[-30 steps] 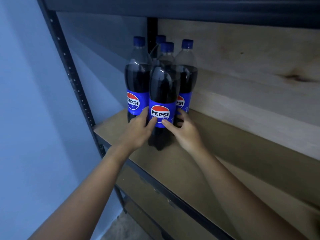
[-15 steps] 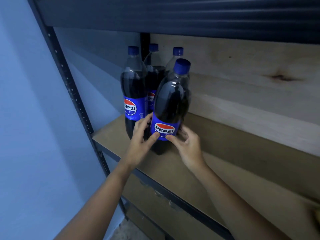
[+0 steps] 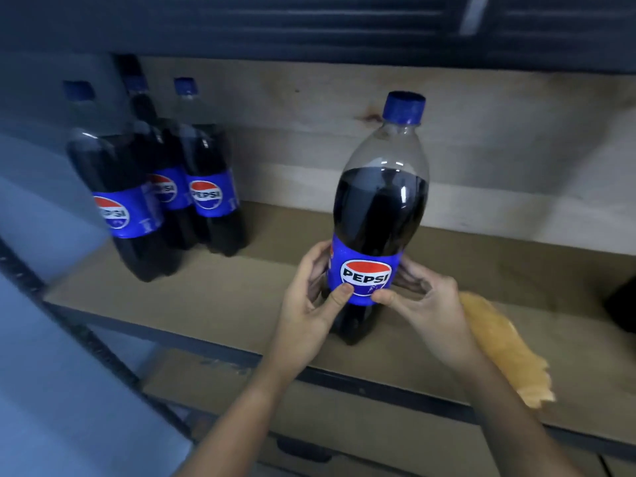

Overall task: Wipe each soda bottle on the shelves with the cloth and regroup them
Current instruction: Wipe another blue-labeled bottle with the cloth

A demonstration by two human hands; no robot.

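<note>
A Pepsi bottle [image 3: 380, 201] with a blue cap stands near the front of the wooden shelf [image 3: 241, 304]. My left hand [image 3: 309, 304] grips its label from the left, thumb on the front. From the right, my right hand [image 3: 423, 304] holds the same bottle, thumb at the label's lower edge. Three more Pepsi bottles [image 3: 165, 194] stand grouped at the shelf's left back corner. An orange cloth [image 3: 506, 349] lies on the shelf just right of my right wrist.
A dark metal upright [image 3: 86, 339] frames the shelf on the left, beside a blue wall [image 3: 51, 407]. The upper shelf's dark beam [image 3: 309, 29] hangs overhead. A dark object [image 3: 623, 304] sits at the far right edge. A lower shelf [image 3: 344, 425] lies below.
Both hands carried the front bottle away from the group and to the right along the shelf. The view followed, bringing the orange cloth into sight.
</note>
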